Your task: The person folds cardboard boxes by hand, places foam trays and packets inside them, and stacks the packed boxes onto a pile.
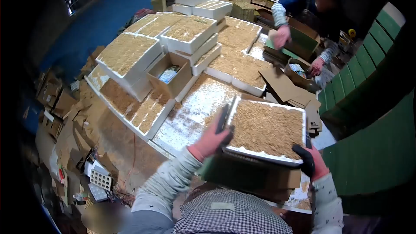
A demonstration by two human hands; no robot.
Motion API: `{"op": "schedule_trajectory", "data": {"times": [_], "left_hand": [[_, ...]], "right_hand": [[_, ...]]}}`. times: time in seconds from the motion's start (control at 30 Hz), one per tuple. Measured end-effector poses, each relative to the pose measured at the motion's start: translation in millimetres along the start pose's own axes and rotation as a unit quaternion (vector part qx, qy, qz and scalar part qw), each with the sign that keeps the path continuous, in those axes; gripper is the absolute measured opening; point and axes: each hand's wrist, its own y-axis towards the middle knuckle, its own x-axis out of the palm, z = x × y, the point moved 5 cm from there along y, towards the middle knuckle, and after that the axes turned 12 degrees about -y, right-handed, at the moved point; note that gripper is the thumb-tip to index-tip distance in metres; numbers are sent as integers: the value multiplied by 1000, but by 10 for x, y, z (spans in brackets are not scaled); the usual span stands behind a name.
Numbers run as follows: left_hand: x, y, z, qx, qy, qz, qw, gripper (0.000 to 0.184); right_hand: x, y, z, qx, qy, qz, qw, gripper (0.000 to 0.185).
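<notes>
Holding a white foam tray (299, 162) two-handed, btw, out in front of the checked apron (234, 214) and just above a brown carton (286, 180). Got the left end with the gloved left hand (210, 141), partly open, thumb and fingers parted at the wall. Can't tell how far under it reaches, tho. Got the near right corner with the gloved right hand (314, 162), more curled, black fingertips lapping over the rim. Hard to see anything of the underside from here.

Heaped nearly to the brim with tan, sawdust-like filling (268, 125). Probably fairly light for the bulk, a bit heavier with that load. Looks stiff but brittle, so likely to chip or dent if pinched at the rim. Best taken low on both short ends, palms flat, kept level to avoid spilling loose stuff. Probably not that slippery in grippy gloves.

Further out, more stacked foam trays (190, 43) to the left, plus an open cardboard box (180, 87) with small packets inside. Flattened cardboard (281, 84) just beyond the tray, and past that a co-worker (303, 2) reaching around some boxes.
</notes>
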Motion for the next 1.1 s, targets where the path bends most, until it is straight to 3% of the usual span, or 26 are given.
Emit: {"op": "schedule_trajectory", "data": {"times": [0.03, 0.07, 0.13, 0.17, 0.2, 0.23, 0.27, 0.33, 0.4, 0.43, 0.5, 0.53, 0.6, 0.63, 0.67, 0.73, 0.77, 0.83, 0.87, 0.9, 0.93, 0.97, 1.0, 1.03, 1.07, 1.1], "left_hand": [[-218, 122, -30, 25, 22, -16, 999, 68], [-444, 229, 215, 80, 197, 16, 977, 65], [-1200, 757, 396, 155, 360, 112, 913, 50], [-1509, 939, 449, 235, 472, 197, 827, 43], [-1787, 1231, 602, 182, 542, 161, 804, 42], [-2306, 1516, 412, 175, 566, 200, 780, 44], [-2813, 1786, 253, 103, 684, 215, 689, 45], [-3136, 1966, 119, -99, 720, 185, 662, 40], [-4158, 2258, -728, -201, 777, 117, 584, 35], [-4131, 2362, -789, -220, 768, 123, 588, 34], [-4028, 2300, -819, -273, 748, 130, 591, 32], [-3734, 2192, -608, -252, 754, 131, 592, 30], [-3516, 2050, -368, -195, 771, 139, 591, 33], [-3481, 2010, -326, -183, 761, 166, 600, 40], [-3389, 1951, -220, -158, 748, 200, 612, 42], [-3157, 1842, 54, -103, 718, 269, 634, 45], [-3152, 1855, 154, -120, 657, 303, 680, 45], [-2564, 1682, 490, 26, 601, 354, 716, 42], [-2076, 1528, 622, 160, 560, 330, 743, 37], [-1409, 1430, 782, 246, 417, 199, 852, 34], [-716, 1223, 920, 345, 423, 73, 835, 31], [-143, 1075, 886, 323, 492, -79, 805, 29], [240, 973, 731, 197, 538, -244, 783, 40], [518, 801, 703, 152, 580, -335, 727, 63], [553, 736, 663, 116, 537, -380, 744, 81], [545, 748, 760, 130, 536, -328, 767, 80]], "right_hand": [[-53, 133, 50, -28, -113, 1, 993, 48], [-178, 286, 185, -50, -225, 12, 973, 50], [-224, 398, 274, -54, -593, 51, 802, 53], [-101, 381, 229, -40, -654, 38, 755, 52], [21, 409, 208, -25, -709, 15, 704, 51], [0, 558, 455, -40, -743, 20, 668, 47], [30, 721, 671, -57, -777, 22, 626, 43], [307, 765, 526, -47, -829, -76, 551, 33], [405, 775, 207, -55, -806, -84, 583, 30], [412, 770, 27, -62, -797, -91, 594, 28], [199, 799, -649, -118, -748, 86, 648, 29], [-47, 878, -794, -130, -738, 157, 643, 32], [-795, 1331, -495, -45, -756, 88, 647, 37], [-1007, 1451, -432, -3, -675, 61, 736, 51], [-1277, 1678, -207, -63, -611, 82, 785, 69], [-1443, 1853, -100, -113, -751, 133, 636, 78], [-1489, 1922, 61, -50, -781, 68, 619, 77], [-1556, 1952, 280, 75, -821, -52, 564, 74], [-1447, 1899, 353, 100, -872, -54, 477, 58], [-1480, 1957, 571, 9, -898, 2, 440, 51], [-1539, 2064, 833, -82, -913, 55, 395, 45], [-1585, 2116, 865, -95, -904, 96, 407, 36], [-1594, 2101, 717, -96, -885, 120, 440, 33], [-1558, 2026, 460, -97, -863, 143, 475, 31], [-1516, 1914, 206, -95, -839, 164, 510, 29], [-1458, 1734, -153, -119, -820, 239, 506, 25]]}}
